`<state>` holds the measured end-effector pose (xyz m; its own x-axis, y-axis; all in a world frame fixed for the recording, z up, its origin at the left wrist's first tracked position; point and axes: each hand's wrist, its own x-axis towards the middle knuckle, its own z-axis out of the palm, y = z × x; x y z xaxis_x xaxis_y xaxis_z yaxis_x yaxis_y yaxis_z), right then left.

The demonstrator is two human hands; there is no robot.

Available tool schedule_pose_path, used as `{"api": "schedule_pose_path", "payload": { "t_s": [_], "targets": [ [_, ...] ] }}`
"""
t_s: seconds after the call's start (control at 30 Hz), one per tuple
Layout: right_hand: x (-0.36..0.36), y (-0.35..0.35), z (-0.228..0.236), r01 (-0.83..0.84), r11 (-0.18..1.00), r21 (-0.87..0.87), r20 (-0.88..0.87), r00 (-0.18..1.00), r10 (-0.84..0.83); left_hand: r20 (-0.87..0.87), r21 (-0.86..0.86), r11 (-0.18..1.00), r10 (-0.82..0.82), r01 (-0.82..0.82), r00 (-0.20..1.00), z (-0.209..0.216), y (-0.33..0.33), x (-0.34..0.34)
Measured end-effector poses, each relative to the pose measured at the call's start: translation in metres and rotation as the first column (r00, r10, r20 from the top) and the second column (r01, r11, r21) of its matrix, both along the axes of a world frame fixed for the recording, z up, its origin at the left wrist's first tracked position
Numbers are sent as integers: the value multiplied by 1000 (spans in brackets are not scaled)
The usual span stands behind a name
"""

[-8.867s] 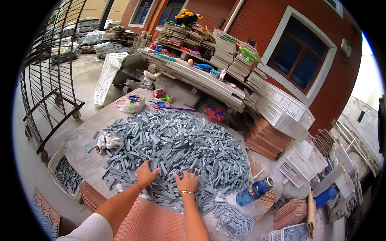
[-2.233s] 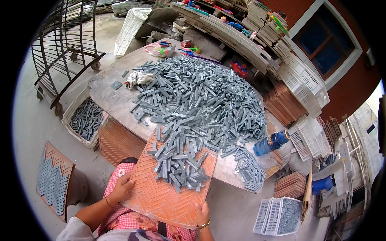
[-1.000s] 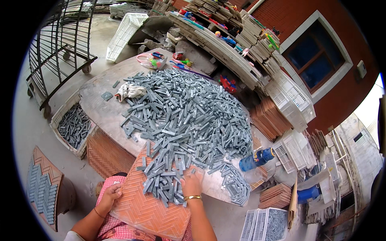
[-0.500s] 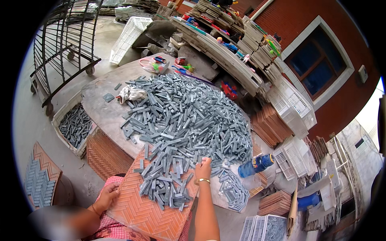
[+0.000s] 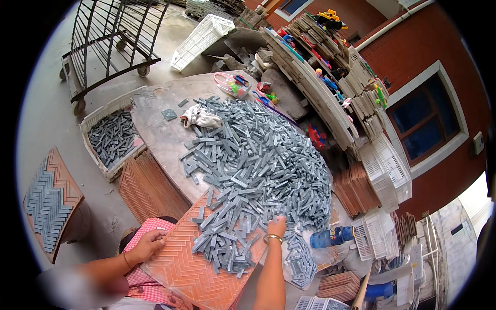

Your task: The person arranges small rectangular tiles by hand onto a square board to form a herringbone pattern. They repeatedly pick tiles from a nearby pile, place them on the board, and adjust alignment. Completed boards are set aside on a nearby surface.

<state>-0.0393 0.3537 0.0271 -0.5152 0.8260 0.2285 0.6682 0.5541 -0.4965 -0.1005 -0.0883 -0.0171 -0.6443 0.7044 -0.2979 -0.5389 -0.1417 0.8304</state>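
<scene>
An orange board (image 5: 178,263) with a herringbone pattern of grooves lies tilted across my lap, its far corner against the table. My left hand (image 5: 150,244) grips the board's left edge. Loose grey tile strips (image 5: 222,248) are heaped on the board's right half and run into a large pile of strips (image 5: 268,155) on the table. My right hand (image 5: 277,226) is closed at the near edge of that pile, beside the board's right corner. Whatever its fingers hold is hidden.
A white glove (image 5: 201,117) lies left of the pile; a blue bottle (image 5: 330,237) lies at its right. A crate of strips (image 5: 111,170) and a part-filled board (image 5: 49,206) stand at left. Stacked orange boards (image 5: 354,188) and white crates (image 5: 385,168) are at right.
The whole view has turned, so the table and pile sit further right in the picture. Both hands stay at nearly the same places by the board and pile.
</scene>
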Motion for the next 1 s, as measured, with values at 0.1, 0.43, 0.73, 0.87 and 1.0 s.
{"api": "schedule_pose_path", "payload": {
  "t_s": [0.1,0.43,0.73,0.87,1.0],
  "targets": [
    [-16,-13,0,56,988,145,122,990,-74,10,-2,1000,17,-17,1000,6,-1,1],
    [-18,-63,11,-454,618,-643,-613,788,-58,-67,-18,999,44,-45,997,-10,-1,2],
    [-19,-115,31,-240,893,-381,128,943,307,-32,-38,999,21,-22,999,3,0,0],
    [21,-99,35,-558,405,-724,-617,786,-20,-47,2,998,56,-56,997,-8,-1,2],
    [60,-127,56,-864,40,-502,-830,468,-305,-328,32,977,209,-210,921,-3,2,7]
  ]
}}
